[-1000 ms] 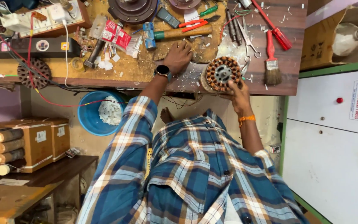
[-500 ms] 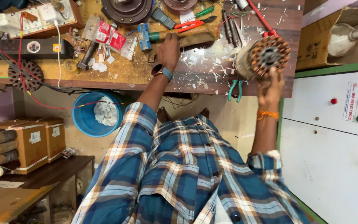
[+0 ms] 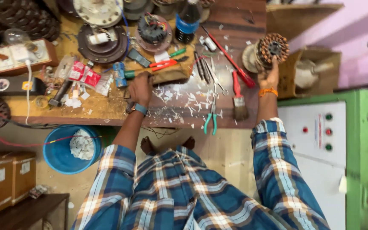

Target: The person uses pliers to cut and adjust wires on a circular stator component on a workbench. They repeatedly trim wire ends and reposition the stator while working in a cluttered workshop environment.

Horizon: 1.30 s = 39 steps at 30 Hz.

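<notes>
Right hand (image 3: 269, 79) gripping a wound motor stator (image 3: 271, 47) from below, fingers curled up around its side, holding it raised off the far right corner of the bench (image 3: 107, 113). Copper-coloured windings of the stator facing the camera, a pale round part sitting just behind it to the left. Orange band circling the right wrist, plaid sleeve running back toward the camera.

Left hand (image 3: 140, 89) resting palm-down on the bench top, fingers bent over a brownish pad beside the green-handled tool (image 3: 129, 74); impossible telling whether anything is being gripped under it. Blue watch sitting on the left wrist.

Lying between the two hands: red-handled pliers (image 3: 165, 64), a long red screwdriver (image 3: 228, 57), a red-handled paintbrush (image 3: 238, 100) and teal-handled pliers (image 3: 211, 121) hanging over the near edge, all amid scattered white paper scraps. Sitting further back: a dark round motor plate (image 3: 103, 44), a small wound coil unit (image 3: 152, 32) and a dark bottle (image 3: 188, 19).

Standing on the floor under the bench, left of the knees: a blue bucket (image 3: 60, 153) holding crumpled white material, with brown cartons (image 3: 5, 179) near it. Showing at the right: a green and white cabinet (image 3: 320, 140) with coloured buttons.
</notes>
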### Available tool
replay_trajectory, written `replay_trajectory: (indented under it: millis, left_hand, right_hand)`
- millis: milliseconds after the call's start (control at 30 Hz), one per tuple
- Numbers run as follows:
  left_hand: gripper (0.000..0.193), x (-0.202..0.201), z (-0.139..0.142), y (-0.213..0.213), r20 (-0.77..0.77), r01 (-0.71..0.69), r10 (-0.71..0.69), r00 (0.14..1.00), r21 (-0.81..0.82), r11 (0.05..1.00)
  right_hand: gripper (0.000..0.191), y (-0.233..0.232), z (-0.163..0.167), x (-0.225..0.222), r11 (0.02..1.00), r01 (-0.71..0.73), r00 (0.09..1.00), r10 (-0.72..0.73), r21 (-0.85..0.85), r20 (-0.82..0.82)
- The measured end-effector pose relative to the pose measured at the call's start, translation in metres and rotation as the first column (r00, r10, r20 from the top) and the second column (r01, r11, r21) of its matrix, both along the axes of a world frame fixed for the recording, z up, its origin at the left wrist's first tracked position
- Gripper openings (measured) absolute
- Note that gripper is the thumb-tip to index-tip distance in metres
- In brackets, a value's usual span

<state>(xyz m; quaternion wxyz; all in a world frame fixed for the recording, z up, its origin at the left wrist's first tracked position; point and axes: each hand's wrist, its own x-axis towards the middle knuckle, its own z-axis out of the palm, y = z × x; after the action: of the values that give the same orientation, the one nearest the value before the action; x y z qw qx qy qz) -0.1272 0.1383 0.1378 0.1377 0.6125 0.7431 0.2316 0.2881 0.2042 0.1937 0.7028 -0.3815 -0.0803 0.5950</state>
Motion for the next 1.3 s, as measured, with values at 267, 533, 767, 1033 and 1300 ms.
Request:
replay_trajectory:
  millis: [267, 533, 767, 1033, 1300]
  left_hand:
    - [0.017, -0.013, -0.023, 0.019, 0.0, -0.044, 0.044, 0.999, -0.105, 0.994]
    - [0.023, -0.039, -0.017, 0.023, 0.233, 0.07, -0.038, 0.972, -0.132, 0.989]
    - [0.023, -0.043, -0.003, 0.032, 0.073, 0.138, -0.123, 0.99, -0.246, 0.959]
    - [0.016, -0.049, 0.0, 0.042, 0.1, 0.249, -0.253, 0.962, 0.054, 0.967]
    - [0.021, -0.054, 0.027, 0.062, 0.141, 0.347, -0.334, 0.932, -0.079, 0.934]
  right_hand:
    - [0.035, 0.0, -0.022, -0.025, 0.98, 0.195, 0.739, -0.128, -0.029, 0.661]
    - [0.048, -0.166, -0.044, -0.301, 0.473, -0.855, -0.173, 0.125, -0.212, 0.977]
    - [0.045, -0.132, -0.039, -0.337, 0.75, -0.627, -0.267, 0.046, -0.21, 0.963]
    - [0.072, -0.098, -0.049, -0.096, 0.952, 0.153, -0.53, 0.305, -0.265, 0.791]
    - [0.069, -0.11, -0.051, -0.076, 0.957, -0.035, -0.512, 0.229, -0.287, 0.828]
